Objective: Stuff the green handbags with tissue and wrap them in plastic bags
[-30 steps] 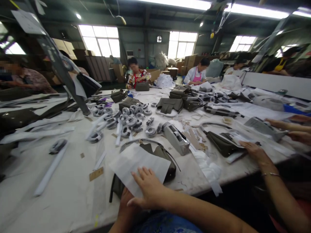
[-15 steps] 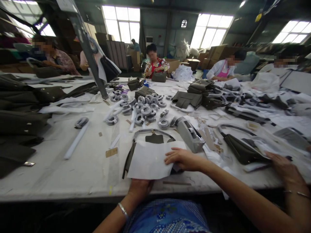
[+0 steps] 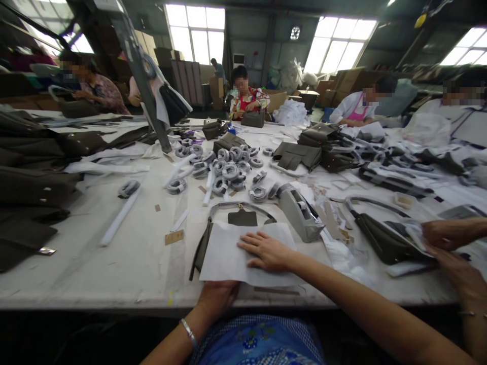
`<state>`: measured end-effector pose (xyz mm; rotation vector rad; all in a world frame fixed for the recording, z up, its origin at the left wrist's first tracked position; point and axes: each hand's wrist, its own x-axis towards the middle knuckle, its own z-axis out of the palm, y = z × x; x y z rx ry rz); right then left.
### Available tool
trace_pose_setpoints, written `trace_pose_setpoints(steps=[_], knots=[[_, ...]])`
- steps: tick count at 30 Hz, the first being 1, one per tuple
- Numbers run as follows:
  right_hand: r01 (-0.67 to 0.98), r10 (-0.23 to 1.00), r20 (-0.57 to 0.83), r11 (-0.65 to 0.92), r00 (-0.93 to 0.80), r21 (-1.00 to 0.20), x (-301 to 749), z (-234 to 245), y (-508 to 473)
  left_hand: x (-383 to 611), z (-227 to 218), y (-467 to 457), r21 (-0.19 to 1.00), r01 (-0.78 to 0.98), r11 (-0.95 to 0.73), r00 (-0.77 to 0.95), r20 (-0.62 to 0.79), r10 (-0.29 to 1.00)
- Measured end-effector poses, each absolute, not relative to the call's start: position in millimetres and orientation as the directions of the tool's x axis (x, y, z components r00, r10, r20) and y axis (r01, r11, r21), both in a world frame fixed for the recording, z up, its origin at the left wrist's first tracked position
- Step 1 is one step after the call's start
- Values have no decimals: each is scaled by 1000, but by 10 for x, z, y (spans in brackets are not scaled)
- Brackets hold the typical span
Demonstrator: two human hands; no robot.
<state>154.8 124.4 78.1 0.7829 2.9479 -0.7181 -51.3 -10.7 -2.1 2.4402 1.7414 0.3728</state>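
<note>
A white paper sheet point(image 3: 224, 248) lies over a dark olive handbag point(image 3: 201, 248) at the table's front edge. The bag's wrapped handle point(image 3: 224, 206) arches behind it, with a dark leather tag point(image 3: 242, 218) hanging inside the arch. My right hand point(image 3: 268, 252) rests flat on the sheet with its fingers spread. At the sheet's near edge is my left hand point(image 3: 218, 294); its fingers go under the paper and bag and are hidden.
A grey tape dispenser point(image 3: 300, 213) stands right of the bag. Behind lie several wrapped strap coils point(image 3: 230, 171). Dark bag pieces point(image 3: 34, 192) are piled left. At right, a co-worker's hands point(image 3: 449, 243) handle another olive handbag point(image 3: 388, 238).
My right hand has moved left across the sheet and now lies flat on it; the sheet's right side is spread out lower. A co-worker's second hand has come in at the right.
</note>
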Motion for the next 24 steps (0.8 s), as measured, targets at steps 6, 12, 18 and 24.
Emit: trace_pose_setpoints(steps=[6, 12, 18, 24], knots=[[308, 307, -78, 833, -948, -460, 1408, 728, 1454, -488, 105, -102, 268, 920, -286, 296, 0, 955], [258, 258, -61, 860, -964, -441, 1389, 653, 1586, -502, 186, -102, 267, 920, -287, 316, -70, 946], [229, 242, -24, 875, -970, -427, 1432, 557, 1583, -343, 940, -292, 385, 859, -337, 375, -27, 927], [220, 256, 28, 875, -966, -430, 1461, 416, 1602, -296, 1133, 226, 416, 770, -484, 418, 244, 875]])
